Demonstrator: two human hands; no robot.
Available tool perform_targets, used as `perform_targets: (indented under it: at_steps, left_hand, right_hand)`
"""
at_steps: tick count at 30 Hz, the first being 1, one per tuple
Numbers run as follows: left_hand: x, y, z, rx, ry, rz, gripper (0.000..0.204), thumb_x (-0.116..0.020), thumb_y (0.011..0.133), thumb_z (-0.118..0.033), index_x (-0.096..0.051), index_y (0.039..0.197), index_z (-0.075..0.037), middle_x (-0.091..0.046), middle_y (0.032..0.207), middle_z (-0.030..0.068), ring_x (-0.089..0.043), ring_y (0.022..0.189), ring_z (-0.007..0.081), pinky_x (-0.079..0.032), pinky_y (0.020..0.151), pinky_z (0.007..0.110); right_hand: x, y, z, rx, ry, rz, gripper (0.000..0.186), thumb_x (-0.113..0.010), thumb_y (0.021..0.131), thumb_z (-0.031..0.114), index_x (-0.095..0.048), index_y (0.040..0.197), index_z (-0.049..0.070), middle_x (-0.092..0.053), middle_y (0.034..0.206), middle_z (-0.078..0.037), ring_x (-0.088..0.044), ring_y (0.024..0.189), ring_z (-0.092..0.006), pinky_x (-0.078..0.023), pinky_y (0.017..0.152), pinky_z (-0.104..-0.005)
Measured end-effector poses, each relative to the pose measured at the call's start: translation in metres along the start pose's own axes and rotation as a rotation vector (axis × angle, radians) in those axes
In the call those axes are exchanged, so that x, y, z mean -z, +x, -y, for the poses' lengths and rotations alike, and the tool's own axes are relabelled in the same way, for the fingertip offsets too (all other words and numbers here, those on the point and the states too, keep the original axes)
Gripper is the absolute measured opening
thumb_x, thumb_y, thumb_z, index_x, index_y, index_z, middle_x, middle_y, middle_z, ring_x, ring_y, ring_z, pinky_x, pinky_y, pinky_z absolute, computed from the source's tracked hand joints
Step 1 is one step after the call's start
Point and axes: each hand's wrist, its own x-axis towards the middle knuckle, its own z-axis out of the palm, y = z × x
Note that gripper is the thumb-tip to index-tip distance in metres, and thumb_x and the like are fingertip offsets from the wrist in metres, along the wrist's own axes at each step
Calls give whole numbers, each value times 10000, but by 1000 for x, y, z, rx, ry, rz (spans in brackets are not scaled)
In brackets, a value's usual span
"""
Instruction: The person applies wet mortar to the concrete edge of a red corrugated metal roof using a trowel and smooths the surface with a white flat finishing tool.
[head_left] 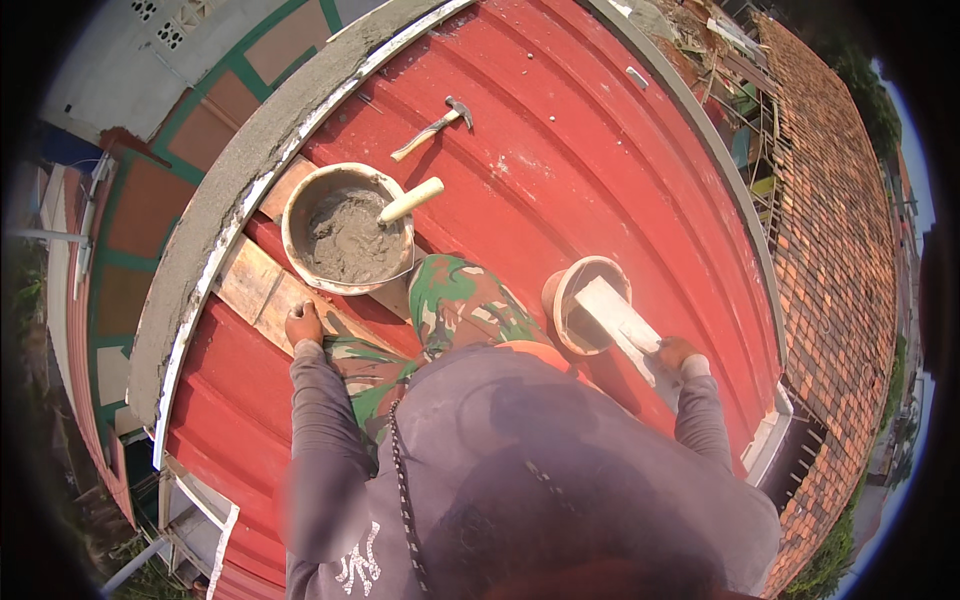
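Note:
My right hand [678, 355] is closed around one end of a pale, flat board [618, 314]. The board's far end reaches into a small round bucket [552, 300], and its grip is partly hidden by my fingers. On the other side, my left hand [304, 325] is curled into a fist against a wooden plank [258, 285] beside my knee; anything inside it is hidden. Ahead of that hand stands a larger bucket [291, 235] of wet grey mortar [345, 238]. A tool with a cream-coloured handle [412, 200] sticks out of the mortar.
A claw hammer [435, 128] lies on the ribbed red metal roof [560, 170] beyond the mortar bucket. A mortar-topped wall edge [215, 210] curves along the left. To the right, past the roof's grey edge [735, 210], is a tiled roof [835, 240].

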Motion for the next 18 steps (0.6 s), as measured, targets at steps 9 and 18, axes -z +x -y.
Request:
perform_targets:
  at_steps: [9,18]
  left_hand:
    - [6,-5,0,-28,-120,-56,321,-691,982,-257,-734,988,62,-714,797,82,-632,700,164,-505,673,343]
    - [5,6,18,-72,-167,-81,297,-697,980,-251,-732,944,41,-705,767,72,-623,667,161,-502,652,347]
  right_hand:
    - [-48,67,93,-123,14,-24,571,-628,868,324,-704,1319,-18,-652,1387,-280,-643,1308,-381,-492,1103,-414]
    - [-87,107,106,-79,-109,-27,625,-672,882,362,-657,1382,-13,-627,1442,-245,-614,1349,-349,-490,1119,-400]
